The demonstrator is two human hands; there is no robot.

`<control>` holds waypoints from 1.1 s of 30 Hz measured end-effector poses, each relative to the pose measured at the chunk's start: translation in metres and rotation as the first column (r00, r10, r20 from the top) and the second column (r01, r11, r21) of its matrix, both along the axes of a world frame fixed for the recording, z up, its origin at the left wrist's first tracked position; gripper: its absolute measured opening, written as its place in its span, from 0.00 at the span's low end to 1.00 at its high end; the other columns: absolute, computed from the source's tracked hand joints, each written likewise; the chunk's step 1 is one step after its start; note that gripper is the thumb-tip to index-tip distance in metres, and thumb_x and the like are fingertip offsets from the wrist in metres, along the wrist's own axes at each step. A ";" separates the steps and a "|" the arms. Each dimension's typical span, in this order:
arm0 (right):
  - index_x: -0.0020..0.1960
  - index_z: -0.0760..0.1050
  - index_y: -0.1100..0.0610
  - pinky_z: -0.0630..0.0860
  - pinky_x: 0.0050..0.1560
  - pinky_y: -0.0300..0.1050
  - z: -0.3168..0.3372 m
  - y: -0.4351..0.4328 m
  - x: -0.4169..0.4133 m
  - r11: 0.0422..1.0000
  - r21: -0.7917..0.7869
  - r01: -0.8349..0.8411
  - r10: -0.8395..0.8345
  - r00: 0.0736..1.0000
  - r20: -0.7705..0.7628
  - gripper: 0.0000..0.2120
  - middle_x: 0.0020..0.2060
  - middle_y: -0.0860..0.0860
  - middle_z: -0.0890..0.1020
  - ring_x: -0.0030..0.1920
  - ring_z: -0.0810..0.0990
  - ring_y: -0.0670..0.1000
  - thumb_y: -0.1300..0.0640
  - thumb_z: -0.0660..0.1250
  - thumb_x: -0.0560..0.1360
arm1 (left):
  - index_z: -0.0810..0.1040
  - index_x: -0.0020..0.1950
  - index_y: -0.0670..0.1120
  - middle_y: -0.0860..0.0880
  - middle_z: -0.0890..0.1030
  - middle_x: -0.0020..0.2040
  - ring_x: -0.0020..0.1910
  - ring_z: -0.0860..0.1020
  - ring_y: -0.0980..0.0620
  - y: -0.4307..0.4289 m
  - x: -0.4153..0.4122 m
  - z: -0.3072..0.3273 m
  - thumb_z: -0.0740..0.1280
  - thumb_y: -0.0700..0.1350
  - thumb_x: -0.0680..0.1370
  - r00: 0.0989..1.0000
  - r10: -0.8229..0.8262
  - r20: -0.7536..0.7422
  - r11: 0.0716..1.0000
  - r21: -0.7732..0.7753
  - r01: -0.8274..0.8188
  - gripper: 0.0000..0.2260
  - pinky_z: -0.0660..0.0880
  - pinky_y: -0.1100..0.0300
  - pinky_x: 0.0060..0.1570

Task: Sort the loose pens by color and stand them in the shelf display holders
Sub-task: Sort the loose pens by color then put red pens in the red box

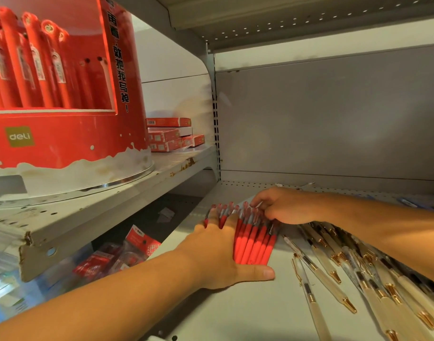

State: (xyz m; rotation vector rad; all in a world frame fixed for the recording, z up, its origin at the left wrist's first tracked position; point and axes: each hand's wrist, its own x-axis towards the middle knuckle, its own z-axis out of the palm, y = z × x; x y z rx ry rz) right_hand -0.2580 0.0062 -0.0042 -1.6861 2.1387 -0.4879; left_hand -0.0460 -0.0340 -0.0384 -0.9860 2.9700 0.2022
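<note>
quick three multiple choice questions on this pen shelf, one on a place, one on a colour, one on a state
1. The red display holder stands: A on the higher shelf at left; B on the floor; C in a hand.
2. The pens between the left hand and the right hand are: A blue; B red; C green.
3. The cream and gold pens are: A standing in a holder; B boxed; C lying loose on the lower shelf.
Answers: 1 A, it sits up on the left shelf; 2 B, their barrels are red; 3 C, they lie flat and scattered.
</note>
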 end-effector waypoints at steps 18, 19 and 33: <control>0.57 0.78 0.51 0.72 0.58 0.45 0.022 0.053 -0.115 0.980 -0.102 0.173 -0.188 0.969 -0.163 0.12 0.58 0.51 0.80 0.56 0.78 0.49 0.63 0.61 0.79 | 0.73 0.64 0.53 0.51 0.76 0.59 0.55 0.74 0.49 0.009 -0.075 0.046 0.60 0.63 0.78 0.973 0.013 -0.228 0.999 0.046 -0.003 0.21 0.73 0.55 0.53; 0.59 0.78 0.52 0.72 0.60 0.45 0.021 0.049 -0.116 0.980 -0.099 0.170 -0.186 0.963 -0.193 0.14 0.60 0.52 0.79 0.58 0.76 0.50 0.65 0.61 0.79 | 0.74 0.63 0.53 0.51 0.77 0.56 0.53 0.75 0.50 0.013 -0.083 0.047 0.60 0.63 0.77 0.976 -0.027 -0.214 0.999 0.026 0.033 0.20 0.74 0.56 0.50; 0.66 0.74 0.53 0.73 0.61 0.51 -0.005 -0.018 -0.106 0.993 0.033 0.112 -0.082 0.865 -0.494 0.16 0.63 0.54 0.77 0.60 0.76 0.54 0.58 0.66 0.78 | 0.81 0.51 0.51 0.53 0.79 0.46 0.44 0.77 0.55 0.025 -0.098 0.050 0.65 0.52 0.79 0.932 -0.328 -0.157 0.944 -0.005 0.331 0.08 0.74 0.64 0.40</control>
